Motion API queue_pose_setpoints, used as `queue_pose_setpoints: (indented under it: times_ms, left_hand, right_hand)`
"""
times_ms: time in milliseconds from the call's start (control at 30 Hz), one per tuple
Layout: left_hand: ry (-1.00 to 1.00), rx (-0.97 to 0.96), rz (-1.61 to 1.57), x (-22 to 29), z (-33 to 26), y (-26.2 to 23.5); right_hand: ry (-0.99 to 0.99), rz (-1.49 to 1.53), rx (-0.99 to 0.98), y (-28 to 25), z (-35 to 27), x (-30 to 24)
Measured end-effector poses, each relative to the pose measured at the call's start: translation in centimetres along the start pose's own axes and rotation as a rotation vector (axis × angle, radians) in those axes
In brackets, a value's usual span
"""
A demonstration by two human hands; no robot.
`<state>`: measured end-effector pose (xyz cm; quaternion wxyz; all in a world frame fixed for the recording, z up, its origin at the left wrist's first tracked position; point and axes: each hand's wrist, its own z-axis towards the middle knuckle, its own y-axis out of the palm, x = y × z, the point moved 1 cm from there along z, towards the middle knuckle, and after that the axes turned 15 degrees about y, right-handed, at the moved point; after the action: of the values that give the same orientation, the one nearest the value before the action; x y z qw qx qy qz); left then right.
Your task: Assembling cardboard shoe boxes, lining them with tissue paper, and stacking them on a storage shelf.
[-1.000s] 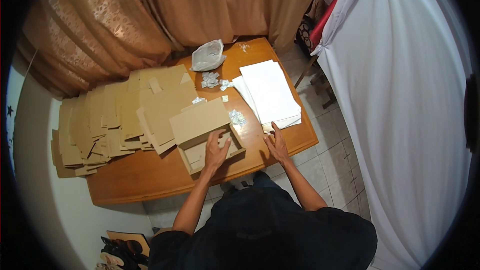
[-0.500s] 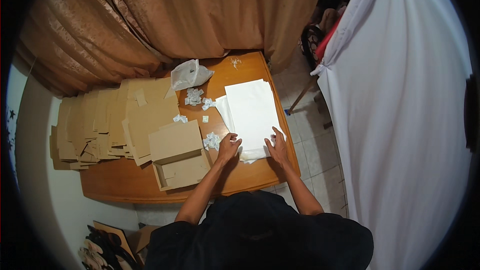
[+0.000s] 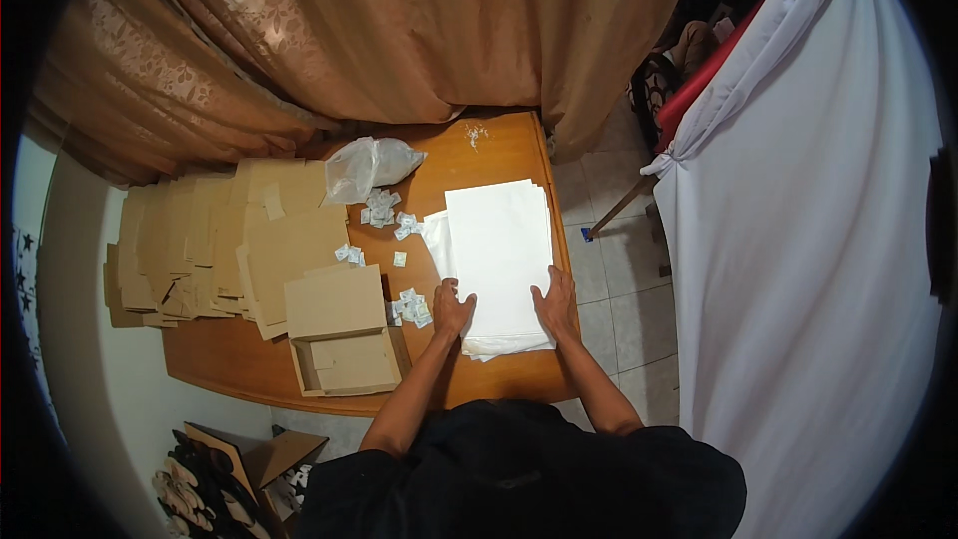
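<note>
A stack of white paper sheets point(image 3: 499, 260) lies on the wooden table in front of me, its layers slightly uneven at the lower edge. My left hand point(image 3: 454, 309) grips the stack's left edge near the bottom, thumb on top. Opposite it, my right hand point(image 3: 555, 303) grips the right edge the same way. The fingertips at the edges are partly hidden. More white sheets point(image 3: 437, 240) stick out from under the stack's left side. Beside my left hand is a pile of small white sachets point(image 3: 412, 308).
An open cardboard box point(image 3: 349, 364) stands left of the sachets. Flat cardboard pieces point(image 3: 200, 240) overlap along the table's left side. A translucent plastic bag point(image 3: 371, 168) and more sachets point(image 3: 380, 208) lie farther back. White bits point(image 3: 476, 136) are near the far edge. A white cloth point(image 3: 798, 240) hangs at right.
Both hands have moved from loosely beside the lower part of the stack to pressing against its side edges. The stack now sits straighter. The whole view has shifted a little.
</note>
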<state>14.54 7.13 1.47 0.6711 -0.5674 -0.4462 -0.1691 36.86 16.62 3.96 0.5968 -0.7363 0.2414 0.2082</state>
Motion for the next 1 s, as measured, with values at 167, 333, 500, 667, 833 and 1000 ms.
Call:
queue_pose_setpoints:
  times_ms: [167, 333, 500, 667, 833, 1000]
  left_hand:
    - [-0.059, 0.032, 0.045, 0.9, 0.1, -0.5]
    - [-0.047, 0.095, 0.007, -0.1, 0.5, -0.1]
    - [-0.077, 0.095, 0.012, 0.3, 0.3, -0.3]
    - [-0.076, 0.046, -0.018, 0.5, -0.1, -1.1]
    - [-0.021, 0.055, -0.066, 1.8, -1.1, -3.2]
    - [0.213, 0.190, -0.188, 3.0, -0.6, -8.5]
  right_hand:
    - [0.147, 0.093, 0.034, 0.5, 1.0, -0.3]
    - [0.329, 0.241, -0.022, 1.0, 2.2, -0.3]
    - [0.145, 0.287, 0.091, 0.2, 1.4, -1.3]
    - [0.049, 0.122, 0.152, -1.7, 0.4, -2.5]
    - [-0.241, 0.016, 0.308, -3.5, -1.5, -4.7]
    - [-0.517, 0.227, 0.012, -6.5, -2.5, -7.9]
